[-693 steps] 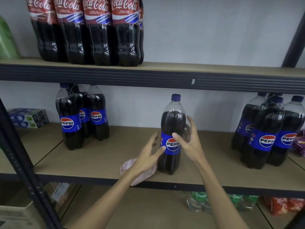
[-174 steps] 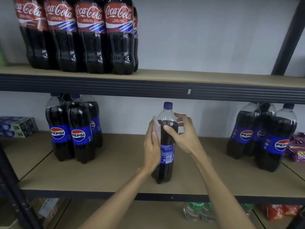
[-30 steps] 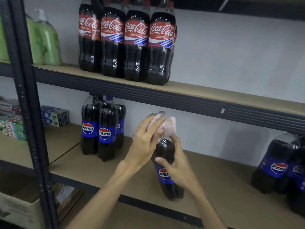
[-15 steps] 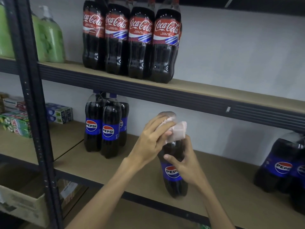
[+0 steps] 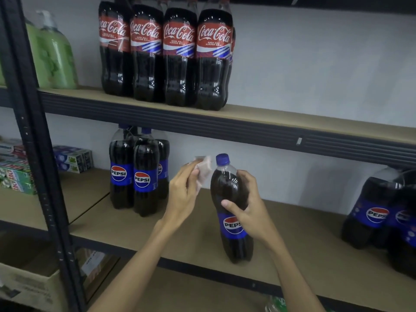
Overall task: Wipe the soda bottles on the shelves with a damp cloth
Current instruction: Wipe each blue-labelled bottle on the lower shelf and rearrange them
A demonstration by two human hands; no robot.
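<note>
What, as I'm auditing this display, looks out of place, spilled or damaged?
Nothing spilled or damaged. One Pepsi bottle stands alone between the left cluster and right cluster; the right hand grips it, the left hand holds a cloth.

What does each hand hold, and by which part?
The right hand grips the Pepsi bottle around its upper body, above the label. The left hand holds the cloth by its lower part.

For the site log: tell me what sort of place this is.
Probably a small shop or its stockroom: metal shelving carries same-brand groups of Coca-Cola bottles and Pepsi bottles, with stacked toothpaste boxes on the neighbouring shelf.
</note>
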